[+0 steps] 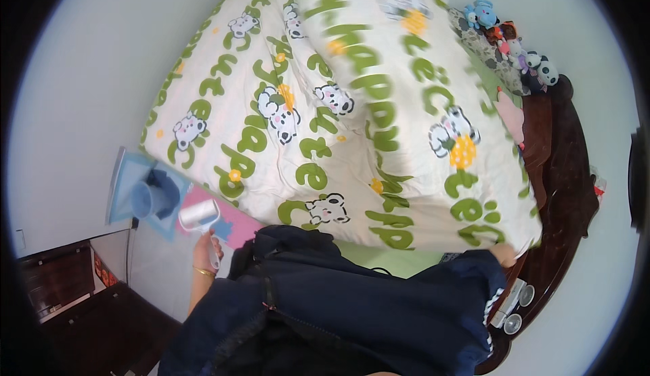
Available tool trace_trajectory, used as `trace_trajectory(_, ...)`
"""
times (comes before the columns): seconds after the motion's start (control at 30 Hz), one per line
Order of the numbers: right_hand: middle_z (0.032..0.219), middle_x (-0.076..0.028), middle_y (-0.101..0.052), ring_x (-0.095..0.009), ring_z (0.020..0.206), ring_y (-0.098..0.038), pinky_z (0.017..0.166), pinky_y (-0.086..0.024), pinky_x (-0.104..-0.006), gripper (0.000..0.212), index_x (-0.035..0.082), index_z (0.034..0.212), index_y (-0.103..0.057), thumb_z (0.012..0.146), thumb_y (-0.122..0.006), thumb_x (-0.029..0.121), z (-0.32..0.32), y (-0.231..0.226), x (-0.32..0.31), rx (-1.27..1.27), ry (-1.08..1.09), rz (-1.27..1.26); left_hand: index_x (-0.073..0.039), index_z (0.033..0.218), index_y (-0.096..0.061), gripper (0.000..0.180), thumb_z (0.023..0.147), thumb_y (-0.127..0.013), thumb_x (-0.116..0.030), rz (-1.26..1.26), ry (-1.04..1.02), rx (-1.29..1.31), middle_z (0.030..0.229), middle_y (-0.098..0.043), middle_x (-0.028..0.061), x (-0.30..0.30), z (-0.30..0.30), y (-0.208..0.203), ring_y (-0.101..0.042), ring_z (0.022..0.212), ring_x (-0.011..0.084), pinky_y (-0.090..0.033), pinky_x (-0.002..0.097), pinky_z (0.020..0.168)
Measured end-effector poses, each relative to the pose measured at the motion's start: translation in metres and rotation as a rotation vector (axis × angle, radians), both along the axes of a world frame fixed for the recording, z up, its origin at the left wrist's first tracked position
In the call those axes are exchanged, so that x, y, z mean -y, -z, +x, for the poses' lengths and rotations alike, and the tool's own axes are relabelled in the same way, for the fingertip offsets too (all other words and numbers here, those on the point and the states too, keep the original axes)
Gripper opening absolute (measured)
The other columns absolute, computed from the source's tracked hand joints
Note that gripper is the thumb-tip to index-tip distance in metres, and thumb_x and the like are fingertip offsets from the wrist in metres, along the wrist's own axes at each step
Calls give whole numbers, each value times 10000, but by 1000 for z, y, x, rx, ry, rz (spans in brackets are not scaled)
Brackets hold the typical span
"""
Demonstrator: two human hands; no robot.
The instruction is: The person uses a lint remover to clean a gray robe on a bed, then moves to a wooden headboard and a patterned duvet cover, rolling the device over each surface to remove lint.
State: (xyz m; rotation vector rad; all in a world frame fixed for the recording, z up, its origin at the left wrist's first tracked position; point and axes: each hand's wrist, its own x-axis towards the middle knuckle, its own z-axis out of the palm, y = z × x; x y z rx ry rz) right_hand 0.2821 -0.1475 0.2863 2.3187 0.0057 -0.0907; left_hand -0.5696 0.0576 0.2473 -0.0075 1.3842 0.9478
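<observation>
The person's left hand (205, 248) is gripping the handle of a white lint roller (200, 215), fingers closed around it, holding it up just beside the bed's left edge. The right hand (504, 254) is reaching under the corner of the panda-print quilt (352, 125); whether its fingers are closed cannot be told. Stuffed toys (514, 44) are sitting by the dark headboard (569, 173).

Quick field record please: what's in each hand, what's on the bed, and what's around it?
left hand: grips the white-handled lint roller
right hand: at the edge of the white quilt with green letters and panda prints, grasp hidden
bed head: small plush toys
bed frame: dark wood
clothing: dark blue jacket sleeves
</observation>
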Motion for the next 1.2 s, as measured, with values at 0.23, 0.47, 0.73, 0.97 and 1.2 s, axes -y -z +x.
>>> trace_trajectory(0.23,1132,-16,-574,-185,1031,-553,767,-443,-288,284,152,1074,-614,851,-469,254,-142,93,38,12,206,199,-82,1056,-470,265,855,-512,-250,107,43,-47,606,-481,12,0,-25,-16,-451,450,119,-379,236,374)
trace_trajectory(0.47,1058,-102,-599,-233,952,-601,743,-495,-307,326,78,1028,-608,786,-586,297,-92,91,41,45,315,553,-83,1020,-498,239,849,-521,-249,85,118,-44,596,-479,6,-11,1,-24,-439,436,112,-365,220,367)
trace_trajectory(0.73,984,-104,-629,-237,894,-620,718,-507,-359,323,108,964,-602,750,-610,351,-85,25,90,331,128,497,-73,1019,-503,233,850,-512,-233,167,126,-130,606,-467,-16,-22,-5,-27,-442,453,96,-356,210,371)
trace_trajectory(0.97,926,-134,-636,-255,854,-614,660,-486,-381,210,69,890,-638,798,-493,189,-148,102,107,-69,-286,329,-80,984,-500,195,842,-512,-213,85,-268,-130,607,-471,5,52,-106,18,-445,446,105,-381,232,377)
trace_trajectory(1.2,938,-20,-489,-164,793,-475,698,-432,-316,316,126,976,-486,823,-521,399,-199,170,-70,-727,604,1991,-101,820,-511,104,822,-528,-204,-131,-582,-372,605,-480,4,193,-207,62,-459,450,118,-399,229,393)
